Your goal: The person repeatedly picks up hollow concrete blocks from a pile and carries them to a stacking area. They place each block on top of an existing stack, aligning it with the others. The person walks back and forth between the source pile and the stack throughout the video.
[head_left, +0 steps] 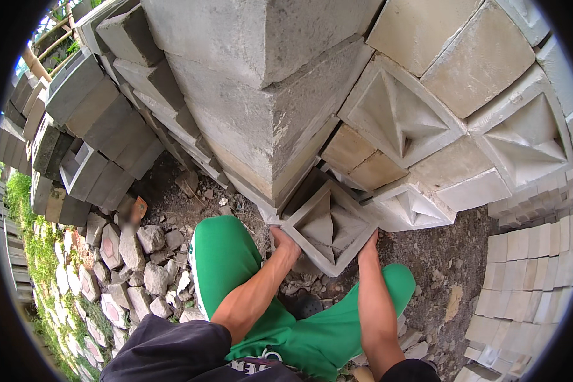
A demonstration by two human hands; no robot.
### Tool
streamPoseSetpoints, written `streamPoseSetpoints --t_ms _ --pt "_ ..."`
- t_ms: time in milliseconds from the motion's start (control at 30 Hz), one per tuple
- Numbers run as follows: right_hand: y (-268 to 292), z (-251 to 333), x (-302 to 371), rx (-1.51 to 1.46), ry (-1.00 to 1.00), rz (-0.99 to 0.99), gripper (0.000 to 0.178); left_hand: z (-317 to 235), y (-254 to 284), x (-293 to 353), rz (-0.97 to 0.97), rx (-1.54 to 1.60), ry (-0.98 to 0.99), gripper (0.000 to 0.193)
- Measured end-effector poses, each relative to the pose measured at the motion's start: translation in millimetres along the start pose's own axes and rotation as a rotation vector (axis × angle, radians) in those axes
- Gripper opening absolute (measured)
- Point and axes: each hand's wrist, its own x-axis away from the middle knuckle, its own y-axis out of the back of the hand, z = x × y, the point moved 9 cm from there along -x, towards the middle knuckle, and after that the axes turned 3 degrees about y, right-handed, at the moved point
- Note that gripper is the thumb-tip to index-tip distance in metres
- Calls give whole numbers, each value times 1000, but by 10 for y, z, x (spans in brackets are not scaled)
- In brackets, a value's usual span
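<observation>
Between my two hands is a square grey concrete vent block (353,224) with a sunken, pyramid-like face. It sits tilted, one corner pointing down toward me. My left hand (285,243) grips its left corner, and my right hand (369,242) holds the right corner, with most of the fingers hidden behind the edges. Just behind the block rises a tall grey concrete stack (223,70) with a sharp front corner. To the right, a similar vent block (410,207) lies at the foot of a stack, close to the held one.
Patterned vent blocks (404,118) and plain beige blocks (481,54) are piled at the right. Grey blocks (102,114) stand stacked at the left, above rubble stones (134,248). Rows of pale blocks (528,280) line the far right. My green-clad knees (226,251) flank the dirt ground.
</observation>
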Motion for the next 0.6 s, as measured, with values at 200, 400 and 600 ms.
streamPoseSetpoints --t_ms 200,400,600 --pt "40 -92 -137 -57 -53 -46 51 50 216 -85 -82 -26 -28 73" --pt "145 -67 -268 7 -84 -213 52 27 -85 -19 39 -7 -41 74" --pt "311 -158 -448 -9 -88 -370 51 -52 -329 -62 67 -18 47 75"
